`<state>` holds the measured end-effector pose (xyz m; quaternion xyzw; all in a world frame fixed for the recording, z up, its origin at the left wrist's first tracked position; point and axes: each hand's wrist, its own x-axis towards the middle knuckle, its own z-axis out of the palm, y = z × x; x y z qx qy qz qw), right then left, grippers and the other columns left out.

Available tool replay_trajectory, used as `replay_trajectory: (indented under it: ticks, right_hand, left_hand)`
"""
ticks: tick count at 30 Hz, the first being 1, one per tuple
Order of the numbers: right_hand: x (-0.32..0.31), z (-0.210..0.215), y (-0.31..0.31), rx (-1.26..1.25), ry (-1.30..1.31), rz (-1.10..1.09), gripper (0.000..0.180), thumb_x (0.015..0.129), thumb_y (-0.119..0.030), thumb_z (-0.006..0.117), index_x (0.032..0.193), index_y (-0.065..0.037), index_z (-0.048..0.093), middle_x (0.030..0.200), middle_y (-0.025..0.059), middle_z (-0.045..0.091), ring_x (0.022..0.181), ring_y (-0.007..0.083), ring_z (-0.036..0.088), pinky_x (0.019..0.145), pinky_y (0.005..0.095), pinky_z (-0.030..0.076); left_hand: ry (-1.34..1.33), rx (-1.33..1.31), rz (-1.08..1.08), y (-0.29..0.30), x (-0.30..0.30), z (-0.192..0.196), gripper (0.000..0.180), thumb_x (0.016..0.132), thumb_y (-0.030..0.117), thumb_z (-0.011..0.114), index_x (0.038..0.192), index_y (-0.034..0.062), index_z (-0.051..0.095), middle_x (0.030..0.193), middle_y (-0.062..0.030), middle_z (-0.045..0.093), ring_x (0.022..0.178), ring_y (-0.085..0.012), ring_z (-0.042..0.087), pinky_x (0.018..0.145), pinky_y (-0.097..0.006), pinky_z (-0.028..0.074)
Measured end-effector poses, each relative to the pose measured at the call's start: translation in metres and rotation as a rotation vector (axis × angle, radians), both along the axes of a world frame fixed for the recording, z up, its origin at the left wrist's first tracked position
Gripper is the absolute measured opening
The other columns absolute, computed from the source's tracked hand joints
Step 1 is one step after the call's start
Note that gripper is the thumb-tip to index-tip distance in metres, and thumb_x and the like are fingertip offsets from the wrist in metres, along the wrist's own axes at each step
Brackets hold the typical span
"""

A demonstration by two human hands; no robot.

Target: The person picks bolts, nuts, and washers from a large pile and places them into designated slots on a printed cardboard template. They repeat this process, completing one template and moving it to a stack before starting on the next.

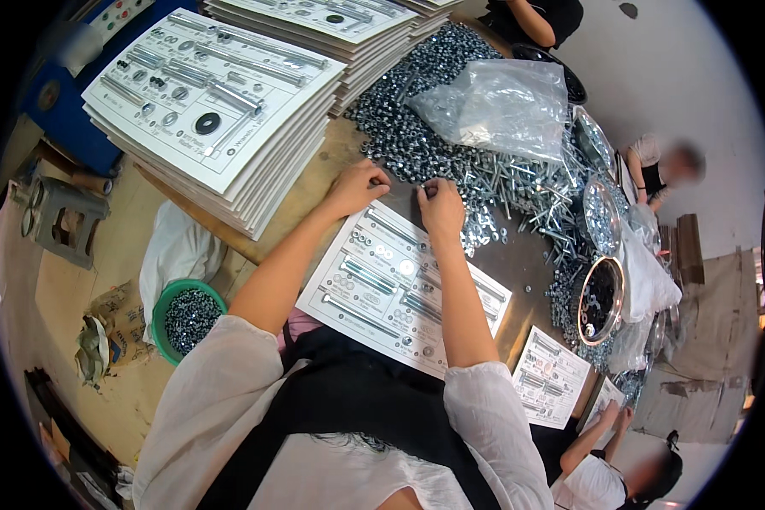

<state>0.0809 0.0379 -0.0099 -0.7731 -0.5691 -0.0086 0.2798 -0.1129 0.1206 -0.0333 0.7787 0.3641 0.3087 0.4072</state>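
Before me a white card (370,304) printed with pictures of bolts, nuts and washers lies at the table's near edge, with a few pale washers (383,252) on it. Just beyond its far edge, my left hand (361,187) is closed, fingertips pinched beside the heap of small metal nuts (408,127). My right hand (440,206) is closed too, its fingers curled at the rim of the heap, close to the bolts (518,187). Whatever either hand grips is too small to make out. My right forearm crosses above the card.
Tall stacks of cards (229,102) stand at the far left. A clear plastic bag (497,106) rests on the heap. Round metal trays (601,300) line the right side, near another card (551,376). Below left sits a green basin (189,319) of nuts. Other people work around the table.
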Motion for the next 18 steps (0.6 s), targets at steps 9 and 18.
replay_trajectory:
  ticks: [9,18]
  right_hand:
    - [-0.019,-0.006,0.005,0.063,0.257,0.098,0.019,0.084,-0.014,0.073,0.098,-0.001,0.073,0.089,0.0161,0.069,0.075,0.0278,0.068,0.07,0.0376,0.054]
    - [-0.022,0.006,0.028,0.008,0.613,0.093,0.02,0.08,-0.015,0.076,0.096,-0.002,0.074,0.084,0.0116,0.073,0.072,0.0223,0.069,0.068,0.0329,0.055]
  left_hand:
    - [0.046,-0.02,-0.006,0.0,0.0,0.004,0.013,0.084,0.017,0.073,0.095,0.0088,0.073,0.095,-0.0093,0.063,0.089,-0.0262,0.064,0.08,-0.036,0.052]
    - [0.041,0.084,0.055,0.01,0.004,-0.001,0.014,0.079,0.008,0.073,0.091,0.001,0.071,0.091,-0.0149,0.065,0.085,-0.0278,0.065,0.075,-0.038,0.051]
